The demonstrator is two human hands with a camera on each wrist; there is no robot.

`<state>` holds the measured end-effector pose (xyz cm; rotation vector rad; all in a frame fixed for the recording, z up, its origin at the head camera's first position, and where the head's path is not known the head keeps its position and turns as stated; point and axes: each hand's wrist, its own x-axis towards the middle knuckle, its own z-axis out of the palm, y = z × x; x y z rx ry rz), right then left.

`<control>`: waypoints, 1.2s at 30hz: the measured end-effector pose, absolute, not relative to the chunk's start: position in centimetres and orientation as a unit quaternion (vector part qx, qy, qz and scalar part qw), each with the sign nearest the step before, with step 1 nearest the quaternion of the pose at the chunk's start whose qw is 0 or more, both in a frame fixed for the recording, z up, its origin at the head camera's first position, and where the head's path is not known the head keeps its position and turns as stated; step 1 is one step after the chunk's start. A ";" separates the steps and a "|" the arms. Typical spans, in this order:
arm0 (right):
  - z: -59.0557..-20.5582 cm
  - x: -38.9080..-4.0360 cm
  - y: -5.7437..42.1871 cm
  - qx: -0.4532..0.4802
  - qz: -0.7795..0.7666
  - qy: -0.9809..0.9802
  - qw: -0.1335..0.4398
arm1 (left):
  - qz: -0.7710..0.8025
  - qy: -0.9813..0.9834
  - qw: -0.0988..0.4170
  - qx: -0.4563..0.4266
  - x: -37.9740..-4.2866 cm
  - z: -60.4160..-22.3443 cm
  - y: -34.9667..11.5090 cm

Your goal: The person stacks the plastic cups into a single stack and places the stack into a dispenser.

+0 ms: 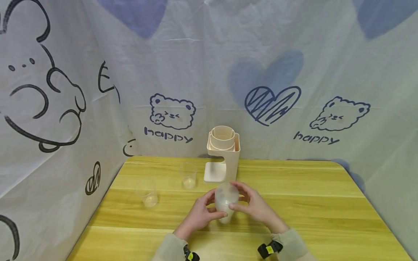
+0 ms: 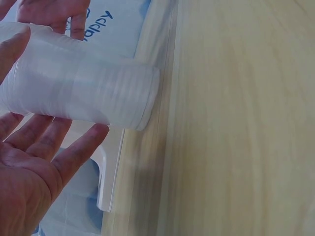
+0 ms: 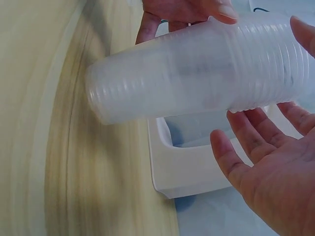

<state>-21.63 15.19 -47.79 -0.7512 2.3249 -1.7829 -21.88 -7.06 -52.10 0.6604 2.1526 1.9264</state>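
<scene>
A nested stack of clear plastic cups (image 1: 226, 197) is held between both hands above the table, mouths up in the head view. My left hand (image 1: 200, 214) grips its left side, thumb across the near face; in the left wrist view its fingers (image 2: 81, 145) lie along the stack. On the other side my right hand (image 1: 256, 206) holds the stack near the rims, thumb in front, as the right wrist view also shows, with its fingers (image 3: 251, 132) against the cups. Just beyond stands a cream cup dispenser (image 1: 232, 163) with a round open tube on top.
Two single clear cups stand on the left of the wooden table (image 1: 310, 206): one cup (image 1: 188, 175) near the dispenser and another cup (image 1: 148, 194) farther left. A printed cloth (image 1: 202, 72) hangs behind the table and along its left and right sides.
</scene>
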 end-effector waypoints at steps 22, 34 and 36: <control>-49.8 -21.7 14.9 -0.229 -0.638 0.731 0.078 | 0.638 0.721 0.101 0.249 -21.7 -52.3 -7.3; -50.5 -21.6 14.7 -0.241 -0.655 0.713 0.070 | 0.631 0.728 0.090 0.251 -21.5 -51.9 -7.2; -50.5 -21.6 14.7 -0.238 -0.656 0.713 0.073 | 0.630 0.729 0.090 0.255 -21.6 -52.2 -7.2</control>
